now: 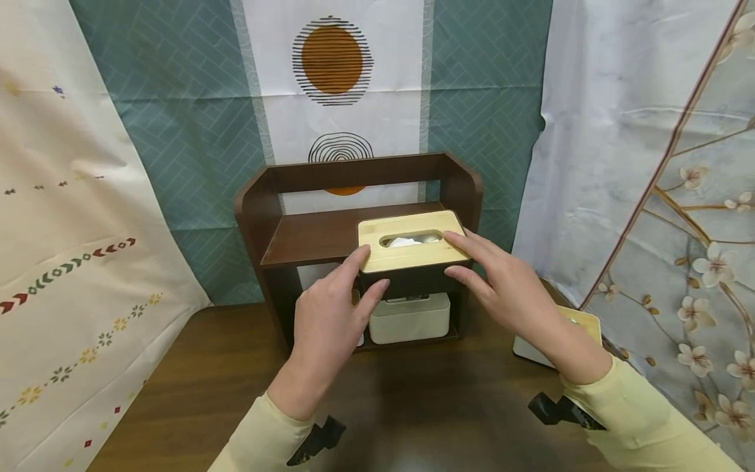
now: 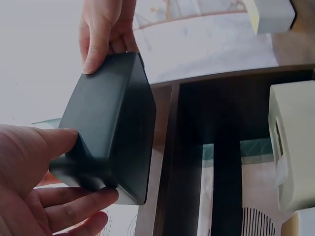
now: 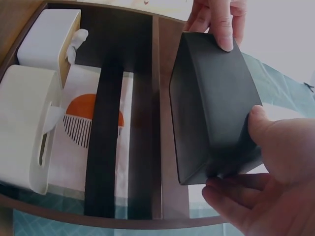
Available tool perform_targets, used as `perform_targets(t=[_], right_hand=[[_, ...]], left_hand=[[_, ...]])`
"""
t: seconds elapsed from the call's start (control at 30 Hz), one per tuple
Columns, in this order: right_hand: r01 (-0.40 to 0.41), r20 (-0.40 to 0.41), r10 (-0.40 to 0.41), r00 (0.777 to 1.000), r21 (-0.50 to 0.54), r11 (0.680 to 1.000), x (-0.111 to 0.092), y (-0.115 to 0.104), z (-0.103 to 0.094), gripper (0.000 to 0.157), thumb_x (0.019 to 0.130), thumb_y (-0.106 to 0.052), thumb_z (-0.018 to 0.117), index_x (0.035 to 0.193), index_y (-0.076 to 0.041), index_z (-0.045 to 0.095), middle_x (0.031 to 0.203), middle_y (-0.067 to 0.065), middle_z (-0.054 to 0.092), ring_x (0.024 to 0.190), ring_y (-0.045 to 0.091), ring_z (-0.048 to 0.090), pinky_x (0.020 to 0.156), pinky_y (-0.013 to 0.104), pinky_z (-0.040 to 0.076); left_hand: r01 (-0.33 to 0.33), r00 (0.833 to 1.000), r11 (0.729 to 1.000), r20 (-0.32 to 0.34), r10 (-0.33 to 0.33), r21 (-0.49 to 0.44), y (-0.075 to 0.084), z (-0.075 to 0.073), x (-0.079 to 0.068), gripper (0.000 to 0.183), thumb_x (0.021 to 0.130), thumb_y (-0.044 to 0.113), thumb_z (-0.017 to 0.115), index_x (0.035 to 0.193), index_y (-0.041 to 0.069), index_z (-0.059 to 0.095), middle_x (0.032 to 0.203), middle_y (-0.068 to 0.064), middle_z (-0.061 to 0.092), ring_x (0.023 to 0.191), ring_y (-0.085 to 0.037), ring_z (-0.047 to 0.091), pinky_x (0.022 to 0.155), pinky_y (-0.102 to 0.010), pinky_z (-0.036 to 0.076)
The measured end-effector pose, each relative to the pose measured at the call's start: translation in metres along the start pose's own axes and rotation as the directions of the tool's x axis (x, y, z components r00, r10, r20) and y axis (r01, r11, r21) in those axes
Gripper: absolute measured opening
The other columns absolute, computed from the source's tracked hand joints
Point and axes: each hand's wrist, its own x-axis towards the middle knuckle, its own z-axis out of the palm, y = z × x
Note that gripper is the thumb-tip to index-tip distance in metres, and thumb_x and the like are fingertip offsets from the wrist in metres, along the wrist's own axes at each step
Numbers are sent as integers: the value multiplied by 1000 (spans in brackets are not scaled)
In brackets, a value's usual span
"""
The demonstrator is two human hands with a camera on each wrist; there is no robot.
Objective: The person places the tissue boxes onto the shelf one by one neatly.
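A black tissue box (image 1: 407, 278) with a light wooden lid (image 1: 377, 257) is held level between both hands at the upper board of a brown desk shelf (image 1: 321, 233). White tissue shows in the lid's oval slot. My left hand (image 1: 327, 311) grips the box's left end, thumb on the front face. At the right end my right hand (image 1: 501, 278) grips it likewise. Both wrist views show the black side (image 2: 93, 110) with thumbs on it and fingers curled round the ends. In the right wrist view the box's underside (image 3: 184, 128) stands over the shelf board.
A cream tissue box (image 1: 409, 321) stands in the lower compartment. Beside it is a white tissue box (image 3: 47, 37) with a wooden face, mostly hidden by my left hand in the head view. Another wooden-lidded box (image 1: 584, 321) sits on the table (image 1: 206, 367), partly behind my right forearm.
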Motion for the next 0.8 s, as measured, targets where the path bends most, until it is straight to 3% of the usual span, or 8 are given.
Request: perform_targets(t=[0.13, 0.23, 0.43, 0.6, 0.8], right_hand=[[-46, 19, 46, 999, 9, 999, 16, 2, 0, 57, 108, -23, 74, 162, -15, 58, 166, 15, 53, 150, 39, 53, 114, 64, 47], [-76, 35, 76, 997, 1, 997, 25, 5, 0, 56, 110, -27, 71, 163, -15, 57, 166, 17, 52, 149, 40, 54, 115, 64, 46], [-127, 50, 127, 991, -8, 992, 39, 11, 6, 57, 112, -34, 69, 164, -16, 55, 167, 15, 51, 149, 39, 54, 117, 63, 45], [-157, 60, 157, 986, -1, 988, 49, 18, 12, 57, 113, -36, 67, 165, -15, 54, 167, 14, 52, 148, 40, 55, 119, 62, 43], [-191, 78, 191, 979, -6, 982, 59, 25, 20, 57, 114, -34, 65, 165, -13, 52, 167, 16, 52, 147, 42, 55, 118, 63, 43]], left_hand=[[24, 1000, 1000, 3, -24, 1, -5, 1, 13, 61, 100, 34, 86, 151, 9, 66, 127, -12, 80, 71, -27, 73, 55, -41, 53], [31, 999, 1000, 10, -31, -3, -9, 4, 22, 59, 102, 33, 84, 152, 8, 65, 132, -12, 78, 72, -28, 74, 56, -43, 55], [52, 998, 999, 28, -52, -14, -16, 12, 35, 56, 105, 31, 80, 153, 8, 64, 128, -14, 79, 63, -25, 64, 56, -43, 52], [93, 994, 996, 58, -92, -15, -23, 22, 44, 57, 107, 34, 77, 156, 10, 62, 133, -14, 78, 78, -32, 74, 65, -49, 58], [133, 988, 991, 81, -133, 1, -28, 31, 52, 59, 109, 38, 73, 159, 12, 58, 126, -13, 80, 95, -34, 78, 78, -54, 61]])
